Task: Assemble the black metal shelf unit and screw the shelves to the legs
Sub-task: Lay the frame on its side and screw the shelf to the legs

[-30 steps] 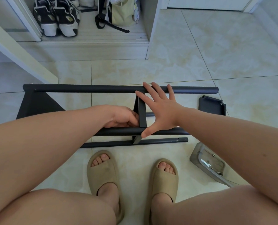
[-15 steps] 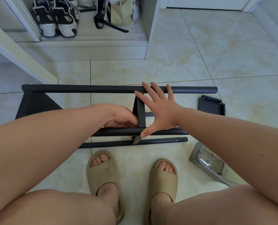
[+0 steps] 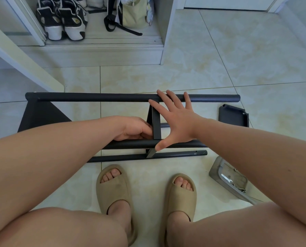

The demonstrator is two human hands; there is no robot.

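Observation:
The black metal shelf unit lies on its side on the tiled floor. Its far leg tube runs left to right, with a near leg tube below it. A thin black shelf panel stands on edge between the two tubes. My right hand is spread flat, fingers on the far tube, thumb on the near tube, pressed against the panel's right side. My left hand is curled at the panel's left side near the lower tube; what it pinches is hidden. Another shelf sits at the unit's left end.
A loose black tube lies in front of the unit, near my sandalled feet. A separate black shelf lies at the right. A grey tray with a small wrench and hardware sits lower right. Shoes and a bag stand in the cabinet behind.

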